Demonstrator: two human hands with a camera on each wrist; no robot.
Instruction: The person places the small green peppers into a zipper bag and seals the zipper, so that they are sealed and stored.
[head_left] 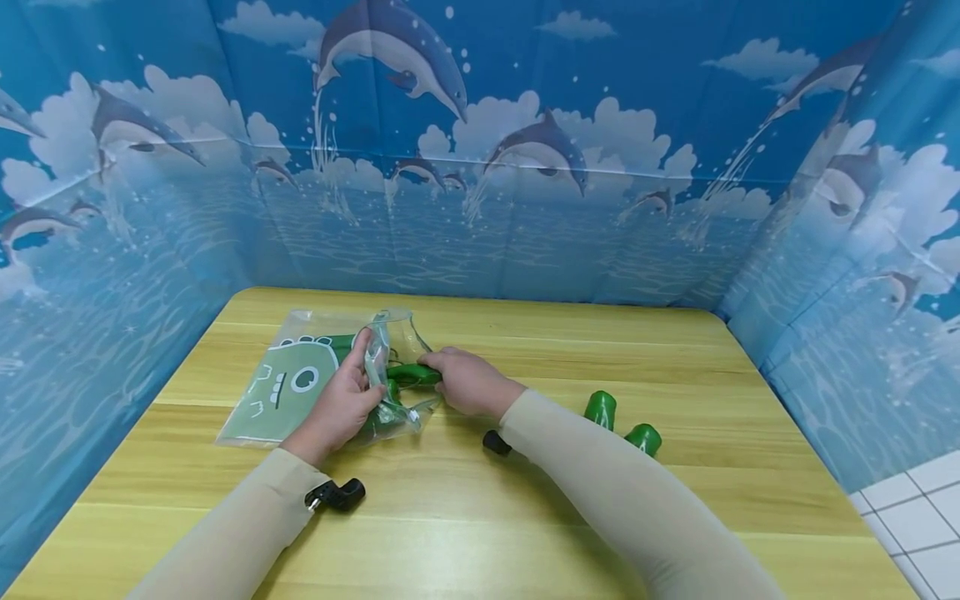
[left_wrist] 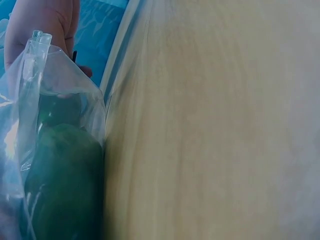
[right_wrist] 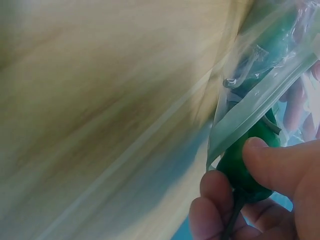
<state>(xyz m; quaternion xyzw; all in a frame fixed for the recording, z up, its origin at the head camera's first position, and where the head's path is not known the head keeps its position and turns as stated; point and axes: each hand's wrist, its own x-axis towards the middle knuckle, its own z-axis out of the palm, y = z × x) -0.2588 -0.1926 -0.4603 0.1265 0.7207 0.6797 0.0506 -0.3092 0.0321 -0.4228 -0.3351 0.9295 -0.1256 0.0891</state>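
Note:
A clear zip bag (head_left: 288, 408) printed with a green cartoon monster lies on the table, its mouth to the right. My left hand (head_left: 341, 412) grips the bag near that mouth, thumb at the edge. With thumb and fingers my right hand (head_left: 474, 383) holds a green pepper (head_left: 414, 374) by its stem end. In the right wrist view this pepper (right_wrist: 239, 167) is partway through the mouth, behind the zip strip (right_wrist: 270, 102). More green shows through the plastic; the left wrist view has a large pepper (left_wrist: 65, 180) inside the bag.
Two more green peppers, one upper (head_left: 601, 409) and one lower (head_left: 643, 438), lie on the wooden table (head_left: 450, 517) beyond my right forearm. A dolphin-print curtain (head_left: 480, 225) hangs around the table's back and sides. A black wrist device (head_left: 337, 497) juts from the left sleeve.

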